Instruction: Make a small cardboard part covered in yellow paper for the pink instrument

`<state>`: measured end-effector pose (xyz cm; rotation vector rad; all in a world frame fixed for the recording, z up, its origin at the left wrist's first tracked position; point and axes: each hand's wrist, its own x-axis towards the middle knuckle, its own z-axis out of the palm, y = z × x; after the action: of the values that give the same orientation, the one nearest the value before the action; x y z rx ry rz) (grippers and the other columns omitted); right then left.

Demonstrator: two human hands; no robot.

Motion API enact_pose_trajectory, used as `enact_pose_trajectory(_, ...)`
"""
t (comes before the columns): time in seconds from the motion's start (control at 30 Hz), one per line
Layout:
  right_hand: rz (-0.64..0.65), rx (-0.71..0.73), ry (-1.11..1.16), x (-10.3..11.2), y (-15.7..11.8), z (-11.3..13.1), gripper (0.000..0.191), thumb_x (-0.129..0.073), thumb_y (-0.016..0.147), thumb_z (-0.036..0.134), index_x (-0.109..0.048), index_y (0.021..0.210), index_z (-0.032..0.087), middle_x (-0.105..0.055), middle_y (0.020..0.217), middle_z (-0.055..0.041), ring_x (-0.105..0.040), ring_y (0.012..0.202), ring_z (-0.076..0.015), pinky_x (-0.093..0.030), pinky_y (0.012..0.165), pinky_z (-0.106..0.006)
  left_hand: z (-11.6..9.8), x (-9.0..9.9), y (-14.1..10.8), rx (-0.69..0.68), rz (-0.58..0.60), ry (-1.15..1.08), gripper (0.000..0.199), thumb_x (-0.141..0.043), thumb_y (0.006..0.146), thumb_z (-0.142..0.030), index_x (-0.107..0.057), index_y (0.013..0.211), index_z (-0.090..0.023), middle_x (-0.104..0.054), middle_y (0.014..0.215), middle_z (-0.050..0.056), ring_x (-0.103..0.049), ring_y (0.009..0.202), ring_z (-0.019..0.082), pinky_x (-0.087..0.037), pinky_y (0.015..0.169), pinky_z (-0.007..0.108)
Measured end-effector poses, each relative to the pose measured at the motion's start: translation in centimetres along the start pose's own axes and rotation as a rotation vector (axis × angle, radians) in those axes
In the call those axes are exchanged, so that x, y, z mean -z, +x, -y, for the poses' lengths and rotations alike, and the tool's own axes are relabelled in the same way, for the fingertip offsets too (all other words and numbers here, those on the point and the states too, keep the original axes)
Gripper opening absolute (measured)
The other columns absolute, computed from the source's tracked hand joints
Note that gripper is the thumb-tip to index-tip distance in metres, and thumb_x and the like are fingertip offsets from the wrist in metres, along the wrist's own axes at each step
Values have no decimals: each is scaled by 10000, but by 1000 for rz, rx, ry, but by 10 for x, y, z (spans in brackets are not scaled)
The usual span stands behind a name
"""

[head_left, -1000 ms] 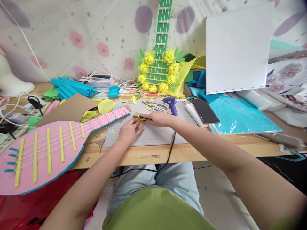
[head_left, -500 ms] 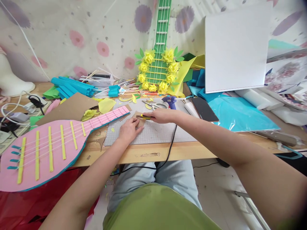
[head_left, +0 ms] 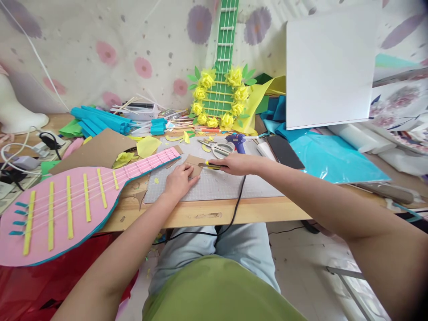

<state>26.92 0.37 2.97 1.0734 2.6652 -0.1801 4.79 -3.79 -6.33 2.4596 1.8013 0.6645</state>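
Note:
A small piece of brown cardboard [head_left: 196,161] lies on the grey cutting mat [head_left: 227,183]. My left hand [head_left: 179,180] presses flat on its left part, fingers stretched out. A dark line runs across the cardboard. My right hand [head_left: 236,164] is closed around a yellow and black utility knife [head_left: 210,165], whose blade points left at the cardboard's right side. Whether the tip touches the cardboard I cannot tell. Just behind the right hand lie scissors [head_left: 219,149] and a purple glue gun [head_left: 238,141].
At left lies a pink paper lute [head_left: 76,196] with yellow strips, its neck reaching the mat. A green one with yellow flowers [head_left: 219,98] leans on the wall. A black cable [head_left: 238,205] hangs over the table edge. A dark phone-like slab [head_left: 284,152] lies right.
My right hand has drawn the utility knife to the right across the cardboard, uncovering more of it. My left hand has stayed in place.

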Motion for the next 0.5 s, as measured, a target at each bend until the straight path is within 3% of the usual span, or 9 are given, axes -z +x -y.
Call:
enact_pose_trajectory(0.2, -11, -1, 98, -4, -15, -6, 492, -374, 874, 257, -384, 1366, 276, -674, 975, -79, -602, 736, -178, -382, 640, -264, 1, -1, -1, -5, -31, -5, 350, -534, 790, -446, -658, 1017, -210, -613, 1111, 62, -553, 1033, 227, -469, 856, 351)
enact_pose_trajectory(0.37, 1, -102, 326, -9, -29, -19, 502, -362, 885, 340, -328, 1386, 322, -677, 879, -19, -575, 589, -125, -397, 599, -237, 0, -3, 2, -18, -104, -26, 370, -579, 739, -495, -661, 942, -197, -607, 1047, 90, -544, 1002, 252, -454, 874, 382)
enact_pose_trajectory(0.5, -222, -259, 266, -23, -21, -17, 528, -332, 902, 357, -250, 1419, 286, -620, 1039, -80, -594, 833, -193, -417, 711, -278, -4, -4, 8, 13, -139, -18, 375, -624, 706, -435, -613, 972, -171, -559, 1060, 118, -515, 1031, 277, -425, 919, 408)
